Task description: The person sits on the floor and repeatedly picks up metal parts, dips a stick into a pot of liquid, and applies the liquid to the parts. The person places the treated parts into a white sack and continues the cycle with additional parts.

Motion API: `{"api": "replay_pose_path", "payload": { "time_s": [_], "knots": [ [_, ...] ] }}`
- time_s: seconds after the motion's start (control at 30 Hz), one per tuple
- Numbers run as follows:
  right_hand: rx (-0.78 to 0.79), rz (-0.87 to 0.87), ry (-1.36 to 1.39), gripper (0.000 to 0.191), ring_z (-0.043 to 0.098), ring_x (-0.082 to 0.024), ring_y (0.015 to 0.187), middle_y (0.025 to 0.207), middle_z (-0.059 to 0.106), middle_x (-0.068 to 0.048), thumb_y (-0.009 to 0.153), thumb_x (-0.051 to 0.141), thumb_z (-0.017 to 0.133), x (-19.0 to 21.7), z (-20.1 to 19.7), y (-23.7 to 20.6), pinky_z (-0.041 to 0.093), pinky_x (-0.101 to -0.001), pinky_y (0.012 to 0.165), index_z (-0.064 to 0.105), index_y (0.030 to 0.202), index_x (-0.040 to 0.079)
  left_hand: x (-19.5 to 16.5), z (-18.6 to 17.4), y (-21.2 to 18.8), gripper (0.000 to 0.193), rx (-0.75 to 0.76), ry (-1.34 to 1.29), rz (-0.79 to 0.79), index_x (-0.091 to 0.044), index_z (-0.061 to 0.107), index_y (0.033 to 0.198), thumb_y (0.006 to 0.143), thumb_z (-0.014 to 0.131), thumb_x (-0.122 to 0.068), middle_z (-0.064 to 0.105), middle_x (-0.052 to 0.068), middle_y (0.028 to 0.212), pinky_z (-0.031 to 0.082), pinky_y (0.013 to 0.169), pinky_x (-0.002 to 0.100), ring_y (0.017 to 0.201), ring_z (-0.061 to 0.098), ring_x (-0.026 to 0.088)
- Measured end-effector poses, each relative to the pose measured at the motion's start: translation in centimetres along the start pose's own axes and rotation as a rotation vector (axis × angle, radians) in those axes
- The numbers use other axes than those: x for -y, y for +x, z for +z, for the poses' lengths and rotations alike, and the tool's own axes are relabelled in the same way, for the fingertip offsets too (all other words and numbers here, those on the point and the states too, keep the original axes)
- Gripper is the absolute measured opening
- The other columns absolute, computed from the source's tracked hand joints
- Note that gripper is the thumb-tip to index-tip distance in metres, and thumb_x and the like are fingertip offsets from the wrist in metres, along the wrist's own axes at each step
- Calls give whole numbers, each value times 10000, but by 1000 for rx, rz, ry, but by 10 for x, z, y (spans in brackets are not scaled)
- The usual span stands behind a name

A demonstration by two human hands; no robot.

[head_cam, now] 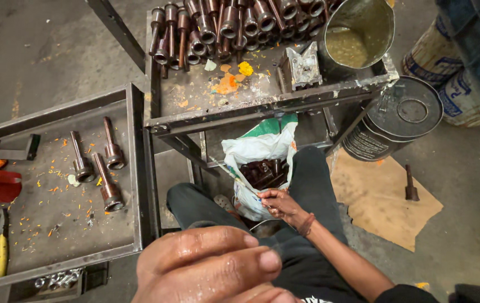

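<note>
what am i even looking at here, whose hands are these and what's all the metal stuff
This is one picture from a camera worn on a person's head, looking down at their own lap and hands. No machine is involved, just bare hands.

The left hand is very close to the lens, so it looks huge; it appears wet or oily, and what it holds, if anything, cannot be seen. The right hand reaches to the mouth of a white sack between the person's knees and grips its edge. Inside the sack are dark metal parts.

In front stands a metal table with many similar stemmed metal pieces piled at the back, plus a metal bucket. To the left, a lower tray holds three more such pieces.
</note>
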State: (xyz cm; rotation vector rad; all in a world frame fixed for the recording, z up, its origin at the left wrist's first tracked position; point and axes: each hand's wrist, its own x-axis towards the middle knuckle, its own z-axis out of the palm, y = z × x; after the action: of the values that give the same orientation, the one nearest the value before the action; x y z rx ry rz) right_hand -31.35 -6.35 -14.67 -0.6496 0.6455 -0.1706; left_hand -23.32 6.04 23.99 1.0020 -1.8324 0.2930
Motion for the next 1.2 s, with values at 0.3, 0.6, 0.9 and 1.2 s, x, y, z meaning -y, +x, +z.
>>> {"api": "replay_pose_path", "payload": {
  "time_s": [0.3, 0.6, 0.9, 1.2],
  "knots": [
    [16, -9, -2, 190, 341, -22, 388, 630, 493, 11, 708, 61, 552, 0, 0, 0, 242, -143, 326, 509, 893, 51, 1, 5, -14, 200, -54, 30, -23, -173, 583, 778, 619, 704, -193, 553, -18, 733, 525, 586, 179, 624, 574, 95],
    [124, -87, -65, 230, 343, -15, 408, 584, 447, 48, 734, 105, 542, -13, -11, 8, 251, -148, 346, 525, 957, 53, -8, 4, 15, 282, -430, 233, -27, -129, 525, 757, 618, 712, -288, 535, -27, 721, 490, 541, 211, 604, 587, 84],
    [12, 10, -63, 198, 349, -38, 394, 625, 485, -6, 730, 61, 506, -20, -14, 28, 250, -162, 335, 545, 921, 23, 63, -12, -74, 215, -214, 620, -184, -40, 504, 747, 659, 697, -71, 532, 81, 701, 444, 538, 294, 622, 546, 224],
    [9, 8, -41, 207, 352, -45, 395, 635, 515, -22, 720, 29, 538, -12, -5, 13, 253, -164, 336, 542, 927, 17, 262, -112, -214, 243, -94, 818, -775, -22, 517, 787, 623, 609, -176, 537, 142, 750, 413, 600, 382, 711, 517, 306]
  ]
}}
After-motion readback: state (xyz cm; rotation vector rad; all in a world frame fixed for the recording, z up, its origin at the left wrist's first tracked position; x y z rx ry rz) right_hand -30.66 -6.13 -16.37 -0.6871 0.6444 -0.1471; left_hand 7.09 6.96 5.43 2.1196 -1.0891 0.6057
